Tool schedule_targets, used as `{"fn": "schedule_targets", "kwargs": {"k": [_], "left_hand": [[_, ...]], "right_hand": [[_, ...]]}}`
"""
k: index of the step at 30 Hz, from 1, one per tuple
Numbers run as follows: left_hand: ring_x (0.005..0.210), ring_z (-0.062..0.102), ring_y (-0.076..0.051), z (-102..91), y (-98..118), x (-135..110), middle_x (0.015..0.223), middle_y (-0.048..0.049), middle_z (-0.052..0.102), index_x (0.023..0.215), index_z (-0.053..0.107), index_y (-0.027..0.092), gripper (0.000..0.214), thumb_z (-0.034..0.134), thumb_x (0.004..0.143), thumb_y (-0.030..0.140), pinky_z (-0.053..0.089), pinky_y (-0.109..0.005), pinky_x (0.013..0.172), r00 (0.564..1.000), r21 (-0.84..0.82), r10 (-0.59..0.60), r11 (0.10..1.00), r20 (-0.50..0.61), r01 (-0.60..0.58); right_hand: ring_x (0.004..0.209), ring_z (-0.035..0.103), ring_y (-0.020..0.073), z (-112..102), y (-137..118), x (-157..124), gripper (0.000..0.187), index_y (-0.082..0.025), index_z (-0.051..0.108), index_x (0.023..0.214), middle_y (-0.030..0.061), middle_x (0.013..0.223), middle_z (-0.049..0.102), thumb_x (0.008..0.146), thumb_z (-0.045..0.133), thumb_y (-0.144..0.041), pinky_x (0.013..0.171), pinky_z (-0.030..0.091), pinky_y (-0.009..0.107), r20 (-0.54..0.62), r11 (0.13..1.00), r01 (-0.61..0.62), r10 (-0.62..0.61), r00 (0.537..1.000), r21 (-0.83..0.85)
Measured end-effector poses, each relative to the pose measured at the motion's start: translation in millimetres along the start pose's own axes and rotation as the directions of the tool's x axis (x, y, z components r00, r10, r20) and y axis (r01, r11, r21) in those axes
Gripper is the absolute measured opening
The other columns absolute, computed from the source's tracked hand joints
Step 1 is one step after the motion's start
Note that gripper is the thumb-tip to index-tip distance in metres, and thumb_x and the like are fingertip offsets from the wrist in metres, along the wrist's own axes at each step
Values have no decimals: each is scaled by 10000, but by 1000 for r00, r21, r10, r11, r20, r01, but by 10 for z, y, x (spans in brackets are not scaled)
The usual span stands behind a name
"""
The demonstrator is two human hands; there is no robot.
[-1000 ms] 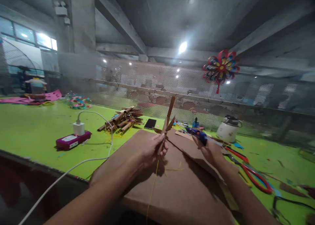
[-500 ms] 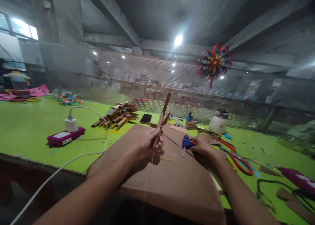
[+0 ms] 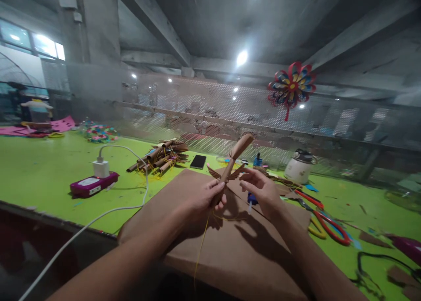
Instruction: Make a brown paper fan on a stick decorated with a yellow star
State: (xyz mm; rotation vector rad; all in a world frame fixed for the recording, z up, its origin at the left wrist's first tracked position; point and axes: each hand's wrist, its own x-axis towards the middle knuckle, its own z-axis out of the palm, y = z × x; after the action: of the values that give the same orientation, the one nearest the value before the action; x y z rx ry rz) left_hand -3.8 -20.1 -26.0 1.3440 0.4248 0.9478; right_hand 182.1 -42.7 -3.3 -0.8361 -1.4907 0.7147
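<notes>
My left hand is closed round the lower end of a brown rolled-paper stick with small paper leaves at its middle; the stick tilts up and to the right. A thin yellow strand hangs from it. My right hand is empty, fingers apart, its fingertips close to the stick's leaves. The blue glue gun lies on the brown cardboard sheet just beneath my right hand.
On the green table are a pile of brown paper rolls, a black phone, a magenta power strip with white charger and cable, red scissors, a white kettle. A paper pinwheel hangs on the mesh screen.
My right hand laid the blue glue gun down on the cardboard, let go of it and rose towards the stick. The stick in my left hand tilted further right.
</notes>
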Motion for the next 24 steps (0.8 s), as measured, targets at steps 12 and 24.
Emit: {"fn": "schedule_targets", "kwargs": {"k": [12, 24], "left_hand": [[485, 446, -74, 44, 44, -32, 647, -16, 541, 999, 540, 170, 320, 496, 865, 456, 359, -201, 490, 994, 26, -60, 998, 96, 58], [486, 463, -63, -4, -23, 2, 669, -11, 559, 941, 532, 160, 304, 515, 860, 452, 379, -184, 490, 999, -36, -21, 999, 47, 22]], "right_hand": [[705, 572, 148, 74, -31, -56, 183, -186, 677, 837, 34, 808, 642, 759, 668, -351, 673, 482, 291, -9, 998, 17, -17, 1000, 64], [1002, 587, 203, 154, 113, -158, 270, -222, 660, 1078, 88, 1046, 635, 855, 528, -147, 897, 484, 379, 166, 757, 527, -505, 847, -387]]}}
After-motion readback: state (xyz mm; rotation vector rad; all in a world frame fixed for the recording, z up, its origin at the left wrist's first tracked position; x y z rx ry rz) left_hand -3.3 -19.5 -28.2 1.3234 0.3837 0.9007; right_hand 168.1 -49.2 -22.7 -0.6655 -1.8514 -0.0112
